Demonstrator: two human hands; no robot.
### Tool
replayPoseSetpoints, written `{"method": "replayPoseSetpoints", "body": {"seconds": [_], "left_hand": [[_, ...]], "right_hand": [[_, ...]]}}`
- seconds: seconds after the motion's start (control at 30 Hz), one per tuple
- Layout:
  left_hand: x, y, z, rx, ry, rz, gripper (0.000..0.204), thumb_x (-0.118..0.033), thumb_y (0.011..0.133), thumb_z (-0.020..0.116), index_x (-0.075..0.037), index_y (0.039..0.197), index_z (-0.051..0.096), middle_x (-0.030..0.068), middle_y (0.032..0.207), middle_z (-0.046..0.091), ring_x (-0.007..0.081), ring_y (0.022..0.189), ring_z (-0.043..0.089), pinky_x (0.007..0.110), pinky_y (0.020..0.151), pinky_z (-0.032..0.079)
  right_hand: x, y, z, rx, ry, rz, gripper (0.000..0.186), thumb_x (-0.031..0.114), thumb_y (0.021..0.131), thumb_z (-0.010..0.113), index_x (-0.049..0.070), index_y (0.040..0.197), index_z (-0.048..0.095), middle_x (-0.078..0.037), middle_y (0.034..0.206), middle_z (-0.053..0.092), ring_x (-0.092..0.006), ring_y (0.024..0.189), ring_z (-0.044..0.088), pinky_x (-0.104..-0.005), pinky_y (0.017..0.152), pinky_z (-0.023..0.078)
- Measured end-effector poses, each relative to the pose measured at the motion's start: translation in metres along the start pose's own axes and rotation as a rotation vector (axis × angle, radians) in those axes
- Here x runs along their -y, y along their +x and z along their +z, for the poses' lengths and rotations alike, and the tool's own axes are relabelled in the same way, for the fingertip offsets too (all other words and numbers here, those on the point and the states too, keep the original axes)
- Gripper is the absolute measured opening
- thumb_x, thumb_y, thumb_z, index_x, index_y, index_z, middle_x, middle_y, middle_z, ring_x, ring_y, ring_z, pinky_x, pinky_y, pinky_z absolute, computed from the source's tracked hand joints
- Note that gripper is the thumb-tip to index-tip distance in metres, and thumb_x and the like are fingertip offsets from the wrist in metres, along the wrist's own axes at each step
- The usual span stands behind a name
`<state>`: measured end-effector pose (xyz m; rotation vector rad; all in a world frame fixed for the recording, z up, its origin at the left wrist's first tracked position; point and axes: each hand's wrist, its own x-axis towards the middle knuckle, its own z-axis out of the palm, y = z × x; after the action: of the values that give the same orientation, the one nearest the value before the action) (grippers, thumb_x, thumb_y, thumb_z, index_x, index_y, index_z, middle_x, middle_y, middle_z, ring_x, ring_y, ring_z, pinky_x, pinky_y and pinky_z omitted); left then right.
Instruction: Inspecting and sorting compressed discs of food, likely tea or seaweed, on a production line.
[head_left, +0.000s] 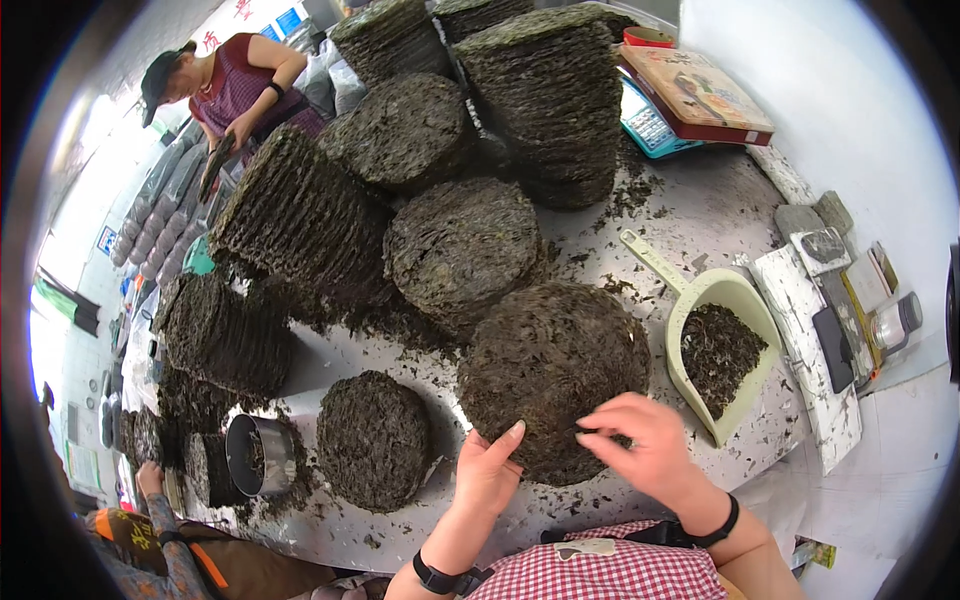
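Observation:
A round, dark sheet of dried seaweed (pixel 555 365) is in front of me, its near edge close to my apron. My left hand (pixel 488 468) grips its near left edge, thumb on top and the other fingers mostly out of sight. Over its near right part my right hand (pixel 640 445) is closed in a pinch, with a small dark bit at the fingertips that looks like seaweed. To the left lies a smaller stack of round seaweed sheets (pixel 372 440). Just beyond my sheet stands another round stack (pixel 462 245).
A pale green dustpan (pixel 672 345) holding seaweed scraps lies to the right. Tall seaweed stacks (pixel 545 110) fill the table's far side. A metal cylinder (pixel 262 455) lies at the left. Boxes (pixel 700 90) sit far right. Two other people work at the left.

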<state>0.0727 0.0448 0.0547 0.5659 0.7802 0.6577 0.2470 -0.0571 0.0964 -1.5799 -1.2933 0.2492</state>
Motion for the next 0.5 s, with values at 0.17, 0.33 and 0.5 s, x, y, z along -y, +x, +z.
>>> {"method": "replayPoseSetpoints", "body": {"seconds": [0.17, 0.33, 0.5], "left_hand": [[0.009, -0.003, 0.027, 0.08, -0.012, 0.069, 0.038, 0.002, 0.089, 0.055, -0.004, 0.125, 0.047, 0.0098, 0.121, 0.057, 0.0225, 0.11, 0.057, 0.039, 0.094, 0.048], [0.019, -0.01, 0.039, 0.06, 0.016, 0.142, 0.035, 0.003, 0.09, 0.056, -0.003, 0.123, 0.049, 0.0096, 0.123, 0.056, 0.02, 0.113, 0.054, 0.035, 0.097, 0.044], [0.024, -0.007, 0.039, 0.06, 0.053, 0.17, 0.037, 0.004, 0.09, 0.055, -0.004, 0.125, 0.047, 0.0094, 0.124, 0.055, 0.0201, 0.113, 0.054, 0.035, 0.096, 0.044]], "right_hand": [[-0.012, 0.006, 0.017, -0.018, -0.019, -0.065, 0.017, 0.005, 0.07, 0.075, 0.005, 0.086, 0.07, -0.006, 0.079, 0.065, -0.0205, 0.07, 0.06, -0.0305, 0.061, 0.047], [-0.016, 0.004, 0.017, -0.098, 0.055, 0.007, 0.013, 0.006, 0.07, 0.075, 0.005, 0.083, 0.071, -0.007, 0.076, 0.065, -0.022, 0.068, 0.059, -0.0318, 0.06, 0.046], [-0.017, 0.01, 0.01, -0.029, 0.045, 0.051, 0.01, 0.007, 0.073, 0.073, 0.004, 0.081, 0.068, -0.007, 0.077, 0.063, -0.0224, 0.071, 0.058, -0.0325, 0.062, 0.046]]}}
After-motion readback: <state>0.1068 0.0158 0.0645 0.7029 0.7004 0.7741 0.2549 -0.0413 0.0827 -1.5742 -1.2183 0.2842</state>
